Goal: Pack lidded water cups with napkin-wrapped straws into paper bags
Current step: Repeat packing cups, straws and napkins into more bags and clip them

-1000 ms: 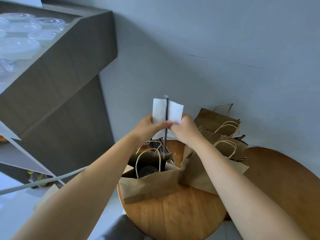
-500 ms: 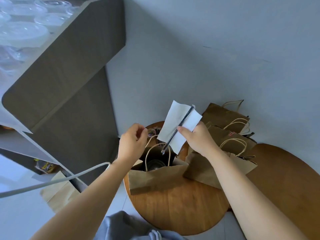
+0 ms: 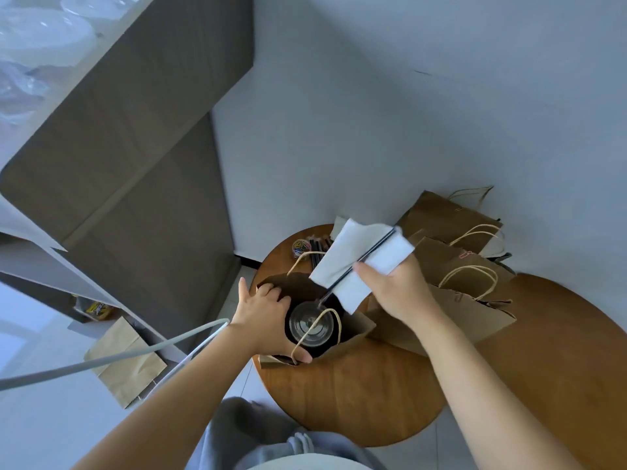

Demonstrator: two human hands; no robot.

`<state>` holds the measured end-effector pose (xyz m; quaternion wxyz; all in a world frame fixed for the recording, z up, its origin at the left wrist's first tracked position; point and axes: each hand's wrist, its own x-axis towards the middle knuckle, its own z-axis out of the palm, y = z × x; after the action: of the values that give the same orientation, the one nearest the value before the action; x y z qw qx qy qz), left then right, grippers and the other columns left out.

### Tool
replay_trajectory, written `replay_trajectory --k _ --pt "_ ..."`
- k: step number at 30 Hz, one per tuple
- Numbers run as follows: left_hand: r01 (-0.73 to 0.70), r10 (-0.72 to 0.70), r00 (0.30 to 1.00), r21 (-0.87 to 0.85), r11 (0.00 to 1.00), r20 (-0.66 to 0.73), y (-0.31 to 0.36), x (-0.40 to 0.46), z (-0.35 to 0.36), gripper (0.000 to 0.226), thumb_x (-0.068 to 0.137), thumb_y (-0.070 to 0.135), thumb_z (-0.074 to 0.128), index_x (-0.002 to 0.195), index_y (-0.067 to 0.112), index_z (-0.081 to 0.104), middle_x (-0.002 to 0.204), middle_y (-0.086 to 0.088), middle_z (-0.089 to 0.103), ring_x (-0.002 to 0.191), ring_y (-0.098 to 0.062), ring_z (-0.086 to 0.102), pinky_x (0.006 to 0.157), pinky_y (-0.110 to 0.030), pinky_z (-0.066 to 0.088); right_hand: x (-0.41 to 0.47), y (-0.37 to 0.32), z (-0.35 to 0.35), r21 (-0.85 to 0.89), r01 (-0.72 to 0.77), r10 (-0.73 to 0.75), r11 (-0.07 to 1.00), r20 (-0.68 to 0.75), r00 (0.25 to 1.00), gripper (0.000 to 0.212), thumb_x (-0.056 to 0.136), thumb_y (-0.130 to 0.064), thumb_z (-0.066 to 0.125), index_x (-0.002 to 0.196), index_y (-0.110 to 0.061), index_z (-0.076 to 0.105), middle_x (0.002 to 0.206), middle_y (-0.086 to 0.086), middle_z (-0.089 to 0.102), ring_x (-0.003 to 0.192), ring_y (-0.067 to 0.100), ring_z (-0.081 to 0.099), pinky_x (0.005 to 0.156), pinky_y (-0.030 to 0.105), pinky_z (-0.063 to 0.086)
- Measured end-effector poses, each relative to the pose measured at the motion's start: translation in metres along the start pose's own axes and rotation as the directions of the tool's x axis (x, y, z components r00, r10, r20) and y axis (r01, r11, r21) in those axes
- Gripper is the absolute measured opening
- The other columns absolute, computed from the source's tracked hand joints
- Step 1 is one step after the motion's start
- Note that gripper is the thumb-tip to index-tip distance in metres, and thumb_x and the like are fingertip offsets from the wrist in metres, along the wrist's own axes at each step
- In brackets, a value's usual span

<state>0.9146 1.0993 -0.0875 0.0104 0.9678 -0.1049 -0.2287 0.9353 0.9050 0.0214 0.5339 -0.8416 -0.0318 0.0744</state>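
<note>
Since half a second ago the left hand (image 3: 263, 315) has dropped to grip the open paper bag (image 3: 353, 329) rim; the right hand (image 3: 395, 286) has lowered the napkin (image 3: 359, 262) and straw (image 3: 359, 262) it pinches, straw tip now over the lidded cup (image 3: 310, 325) inside the bag

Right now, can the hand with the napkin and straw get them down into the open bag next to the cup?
Probably yes. The right hand holds the napkin and straw just above the open bag, whose mouth the left hand spreads. The lidded cup fills much of it, so room beside it looks tight.
</note>
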Motion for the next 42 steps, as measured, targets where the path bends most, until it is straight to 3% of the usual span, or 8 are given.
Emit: replay_trajectory --k 7,12,15,20,26,32,39,42 --pt "0.038 -0.040 0.999 -0.048 0.998 -0.031 -0.009 -0.007 0.001 0.118 0.056 0.092 0.048 0.149 0.023 0.022 0.156 0.002 0.023 0.146 -0.022 0.012 0.113 -0.061 -0.006 0.013 0.041 0.074 -0.266 -0.154 0.195 0.952 0.139 0.971 0.024 0.088 -0.014 0.062 0.109 -0.006 0.061 0.102 0.006 0.064 0.094 0.018 0.058 0.077 0.024 0.045" --pt "0.002 -0.006 0.997 -0.064 0.998 -0.074 -0.018 -0.008 0.001 0.117 0.058 0.090 0.050 0.148 0.019 0.024 0.156 0.001 0.023 0.145 -0.020 0.014 0.115 -0.055 -0.002 0.027 0.065 0.109 -0.253 -0.263 0.313 0.931 0.180 0.933 0.003 0.086 -0.010 0.060 0.089 -0.009 0.060 0.087 0.004 0.063 0.084 0.018 0.057 0.067 0.022 0.042" --pt "-0.025 0.021 0.997 -0.056 0.998 -0.080 -0.020 -0.010 0.002 0.119 0.059 0.090 0.050 0.149 0.018 0.023 0.157 0.000 0.020 0.146 -0.019 0.011 0.116 -0.053 -0.002 0.027 0.075 0.124 -0.261 -0.314 0.364 0.913 0.172 0.915 0.007 0.086 -0.009 0.058 0.084 -0.016 0.056 0.080 -0.001 0.060 0.084 0.021 0.058 0.066 0.019 0.043" --pt "-0.044 0.039 0.997 -0.069 0.997 -0.072 -0.022 -0.014 0.004 0.114 0.062 0.087 0.050 0.149 0.019 0.022 0.158 0.001 0.018 0.147 -0.019 0.008 0.116 -0.051 -0.005 0.029 0.077 0.134 -0.330 -0.254 0.343 0.909 0.248 0.906 0.006 0.086 -0.012 0.057 0.091 -0.014 0.061 0.092 0.004 0.066 0.086 0.021 0.060 0.072 0.026 0.044" --pt "-0.049 0.046 0.998 -0.060 0.997 -0.040 -0.020 -0.016 -0.003 0.125 0.057 0.090 0.051 0.151 0.017 0.014 0.160 -0.001 0.011 0.148 -0.023 0.003 0.113 -0.057 -0.009 0.038 0.068 0.121 -0.289 -0.133 0.202 0.948 0.225 0.953 0.009 0.087 -0.010 0.057 0.081 -0.009 0.064 0.072 -0.003 0.059 0.069 0.013 0.055 0.062 0.024 0.041" --pt "-0.046 0.044 0.999 -0.101 0.994 -0.020 -0.020 -0.014 -0.003 0.128 0.056 0.089 0.054 0.152 0.017 0.008 0.160 0.001 0.005 0.148 -0.022 -0.002 0.114 -0.051 -0.012 0.045 0.064 0.117 -0.292 -0.272 0.374 0.917 0.396 0.839 0.013 0.089 -0.018 0.058 0.098 -0.010 0.063 0.082 -0.001 0.061 0.078 0.013 0.056 0.067 0.024 0.042" --pt "-0.049 0.046 0.999 -0.133 0.990 -0.028 -0.023 -0.014 -0.005 0.127 0.059 0.086 0.055 0.152 0.016 0.003 0.160 0.001 0.002 0.148 -0.021 -0.003 0.116 -0.047 -0.011 0.040 0.077 0.121 -0.341 -0.431 0.547 0.835 0.438 0.714 0.040 0.082 -0.025 0.067 0.118 -0.015 0.056 0.111 0.009 0.061 0.105 0.026 0.056 0.098 0.042 0.047" --pt "-0.048 0.044 0.999 -0.137 0.989 -0.031 -0.022 -0.011 -0.006 0.126 0.062 0.085 0.054 0.153 0.015 0.001 0.161 -0.001 0.000 0.148 -0.021 -0.005 0.116 -0.045 -0.011 0.042 0.077 0.115 -0.353 -0.434 0.559 0.829 0.503 0.659 0.054 0.078 -0.040 0.072 0.123 -0.018 0.054 0.120 0.003 0.060 0.114 0.022 0.052 0.104 0.037 0.039"
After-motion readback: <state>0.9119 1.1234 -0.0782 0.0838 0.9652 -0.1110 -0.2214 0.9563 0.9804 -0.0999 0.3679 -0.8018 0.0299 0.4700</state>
